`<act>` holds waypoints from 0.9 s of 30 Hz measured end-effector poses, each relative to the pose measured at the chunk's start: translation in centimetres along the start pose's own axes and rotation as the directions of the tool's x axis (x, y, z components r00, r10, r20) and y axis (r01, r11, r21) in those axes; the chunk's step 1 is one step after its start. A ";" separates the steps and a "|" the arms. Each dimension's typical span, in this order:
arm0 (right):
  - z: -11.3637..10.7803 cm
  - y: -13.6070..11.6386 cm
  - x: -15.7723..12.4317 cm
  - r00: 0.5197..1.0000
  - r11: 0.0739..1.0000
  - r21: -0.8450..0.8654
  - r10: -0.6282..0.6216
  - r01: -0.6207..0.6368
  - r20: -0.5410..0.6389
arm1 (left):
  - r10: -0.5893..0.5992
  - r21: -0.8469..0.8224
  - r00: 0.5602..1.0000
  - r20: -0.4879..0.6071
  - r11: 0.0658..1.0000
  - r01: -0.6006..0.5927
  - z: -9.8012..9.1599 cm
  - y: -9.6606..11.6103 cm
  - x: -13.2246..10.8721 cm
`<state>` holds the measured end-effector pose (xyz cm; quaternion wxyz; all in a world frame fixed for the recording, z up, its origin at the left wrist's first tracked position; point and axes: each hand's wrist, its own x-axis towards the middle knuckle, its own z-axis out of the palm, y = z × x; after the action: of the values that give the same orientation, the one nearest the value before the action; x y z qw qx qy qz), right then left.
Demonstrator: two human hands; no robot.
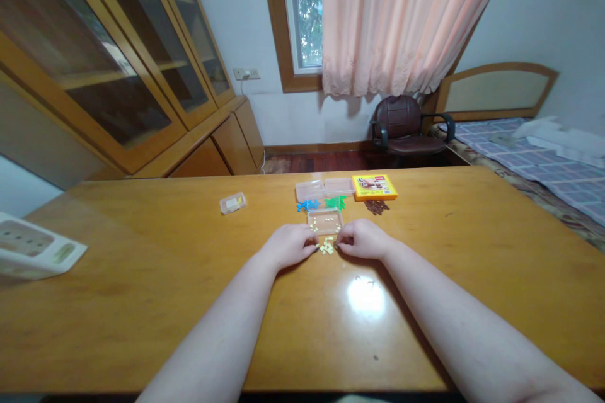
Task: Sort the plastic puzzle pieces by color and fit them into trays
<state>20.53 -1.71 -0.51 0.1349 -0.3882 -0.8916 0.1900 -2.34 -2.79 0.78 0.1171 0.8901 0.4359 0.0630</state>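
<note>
A small pile of pale yellow pieces (327,246) lies on the table between my two hands. At its left edge, my left hand (292,245) rests with fingers curled and pinched together; what the tips hold is too small to make out. From the other side my right hand (363,240) reaches in, its thumb and fingers likewise brought together, any piece between them too small to name. Just beyond the pile is a shallow clear plastic tray (325,223) with several pale pieces spread inside. Behind it sit blue pieces (308,204) and green pieces (335,203).
Two clear plastic trays (309,190) stand farther back, beside a yellow box (375,187) with brown pieces (377,206) before it. A small clear case (233,203) lies to the left. A white power strip package (40,249) is at the table's left edge.
</note>
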 end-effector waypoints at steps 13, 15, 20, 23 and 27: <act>0.3 0.5 -0.1 0.998 0.988 0.149 0.045 -0.051 0.039 | -0.038 0.014 0.999 0.002 0.999 0.038 0.0 0.0 0.1; 0.4 0.6 0.0 0.996 0.987 0.146 0.063 -0.071 0.057 | -0.036 0.033 0.999 -0.022 0.999 0.037 0.0 0.0 0.2; 0.5 0.6 0.1 0.995 0.989 0.121 0.079 -0.085 0.054 | -0.059 0.040 0.990 -0.128 0.997 0.065 0.0 -0.2 0.3; 0.5 0.4 0.1 0.996 0.990 0.110 0.079 -0.084 0.049 | -0.090 0.038 0.985 -0.146 0.995 0.096 -0.4 -0.4 0.0; 0.4 0.1 0.1 0.996 0.993 0.084 0.076 -0.079 0.036 | -0.107 -0.001 0.994 -0.017 0.994 0.107 -1.2 -0.7 -0.7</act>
<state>20.34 -1.65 -0.86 0.1293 -0.4134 -0.8690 0.2394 -3.55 -2.79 1.71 0.1163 0.8649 0.4841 0.0642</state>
